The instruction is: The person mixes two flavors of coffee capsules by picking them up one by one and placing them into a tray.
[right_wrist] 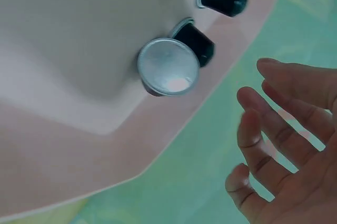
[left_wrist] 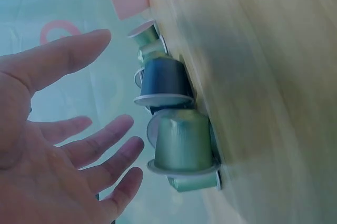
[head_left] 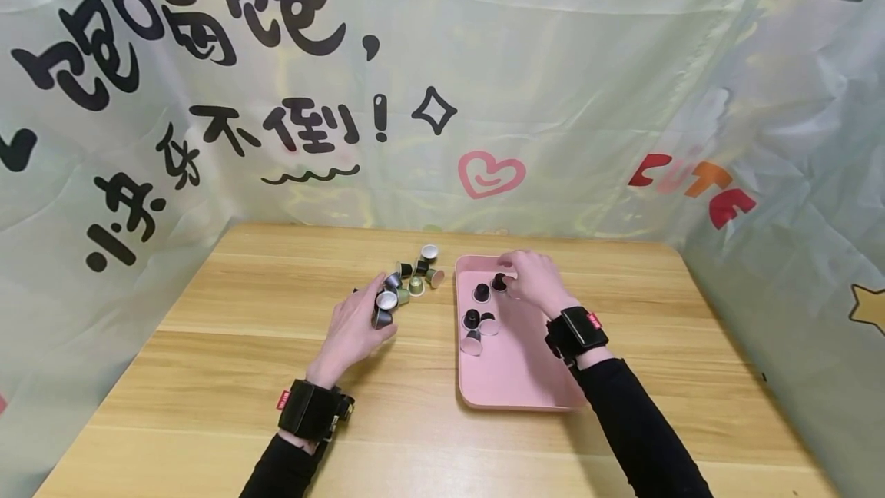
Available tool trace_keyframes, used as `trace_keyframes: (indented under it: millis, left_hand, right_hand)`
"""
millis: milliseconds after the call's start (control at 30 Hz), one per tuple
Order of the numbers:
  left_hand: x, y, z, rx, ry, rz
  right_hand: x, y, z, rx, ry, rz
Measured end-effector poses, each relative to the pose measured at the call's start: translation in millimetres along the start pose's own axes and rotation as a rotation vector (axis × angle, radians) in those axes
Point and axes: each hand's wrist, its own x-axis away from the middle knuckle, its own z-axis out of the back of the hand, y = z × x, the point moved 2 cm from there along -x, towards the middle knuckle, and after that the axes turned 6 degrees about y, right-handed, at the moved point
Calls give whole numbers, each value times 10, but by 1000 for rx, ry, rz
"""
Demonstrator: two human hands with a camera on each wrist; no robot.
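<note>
My left hand (head_left: 351,330) is beside a cluster of coffee capsules on the table, its fingers spread and nothing gripped. In the left wrist view, a green capsule (left_wrist: 184,144) and a dark blue capsule (left_wrist: 166,79) stand just past the fingertips. Over the far end of a pink tray (head_left: 518,379), my right hand (head_left: 535,280) hangs with loosely bent fingers, close to a black capsule (head_left: 499,282). The right wrist view shows that hand holding nothing; a capsule with a silver lid (right_wrist: 168,67) leans against a dark capsule (right_wrist: 195,42) in the tray.
Several capsules lie along the tray's left side, among them a black one (head_left: 472,319) and one with a pink lid (head_left: 472,343). Behind the pile a capsule shows its white lid (head_left: 429,253). A printed cloth (head_left: 553,114) hangs behind the wooden table (head_left: 228,398).
</note>
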Motion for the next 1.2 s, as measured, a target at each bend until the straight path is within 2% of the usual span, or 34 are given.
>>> trace_keyframes:
  millis: [167, 400, 567, 667, 833, 1200]
  left_hand:
    - [18, -30, 35, -29, 21, -17]
    - [18, -39, 58, -86, 63, -89]
    - [22, -33, 68, -137, 15, -142]
    - [40, -31, 68, -163, -10, -168]
    - [56, -40, 55, -186, 3, -209]
    - [53, -60, 51, -197, 14, -214]
  right_hand:
    - [112, -7, 88, -62, 16, -2]
    - [312, 34, 215, -153, 63, -23]
    - [491, 101, 283, -181, 122, -18]
    - [601, 139, 317, -183, 162, -25]
    - [769, 202, 354, -156, 219, -51]
    - [954, 266, 354, -142, 253, -68]
